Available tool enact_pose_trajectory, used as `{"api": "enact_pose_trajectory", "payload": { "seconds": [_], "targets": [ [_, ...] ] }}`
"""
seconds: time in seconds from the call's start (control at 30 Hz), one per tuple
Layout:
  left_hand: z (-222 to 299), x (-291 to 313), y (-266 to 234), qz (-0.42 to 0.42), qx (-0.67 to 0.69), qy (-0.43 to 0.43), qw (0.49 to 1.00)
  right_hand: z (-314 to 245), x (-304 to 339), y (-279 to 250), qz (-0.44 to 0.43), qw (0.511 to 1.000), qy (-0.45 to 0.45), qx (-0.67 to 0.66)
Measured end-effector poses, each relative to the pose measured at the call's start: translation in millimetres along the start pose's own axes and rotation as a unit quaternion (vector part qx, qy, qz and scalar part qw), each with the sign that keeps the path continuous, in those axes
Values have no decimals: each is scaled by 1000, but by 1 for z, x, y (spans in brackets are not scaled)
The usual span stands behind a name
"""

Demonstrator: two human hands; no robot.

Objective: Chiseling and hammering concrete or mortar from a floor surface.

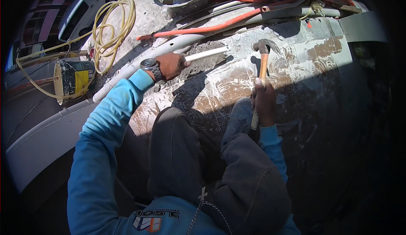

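Note:
My left hand (pixel 171 66), with a dark watch on its wrist, is closed round one end of a slim white rod (pixel 207 53) that looks like plastic pipe. The rod points right, above rough grey rubble (pixel 196 70). Farther right, my right hand (pixel 265 102) grips the wooden handle of a hammer (pixel 264 66). Its metal head points away from me, over a pale floor strip. Between the hands and my legs lies a brown surface (pixel 234 83) smeared with white, swirled residue. My right foot's shoe (pixel 239 114) rests on it beside the hammer hand.
A long pale pipe (pixel 190 40) crosses behind my left hand, with an orange hose (pixel 207 26) along it. Beyond stands a bucket (pixel 182 2) of debris. At left are a coiled yellow hose (pixel 114 28) and a tipped dark container (pixel 76 80).

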State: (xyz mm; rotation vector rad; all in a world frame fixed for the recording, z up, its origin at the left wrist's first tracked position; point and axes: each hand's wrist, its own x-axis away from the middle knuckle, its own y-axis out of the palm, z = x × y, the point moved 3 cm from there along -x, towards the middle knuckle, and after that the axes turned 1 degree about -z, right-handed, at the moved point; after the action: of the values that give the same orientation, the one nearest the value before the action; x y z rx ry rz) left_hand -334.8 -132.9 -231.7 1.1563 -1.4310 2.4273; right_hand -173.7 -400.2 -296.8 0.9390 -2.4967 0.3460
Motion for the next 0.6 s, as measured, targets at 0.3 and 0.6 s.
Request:
{"api": "enact_pose_trajectory", "payload": {
  "seconds": [0.3, 0.6],
  "targets": [
    [14, -46, 19, -38, -37, -9, 999, -101, 9, -8, 44, 975, -168, -138],
    [30, -61, -10, -66, -123, 3, 990, 13, -20, 56, -76, 991, -104, 32]
  ]
}}
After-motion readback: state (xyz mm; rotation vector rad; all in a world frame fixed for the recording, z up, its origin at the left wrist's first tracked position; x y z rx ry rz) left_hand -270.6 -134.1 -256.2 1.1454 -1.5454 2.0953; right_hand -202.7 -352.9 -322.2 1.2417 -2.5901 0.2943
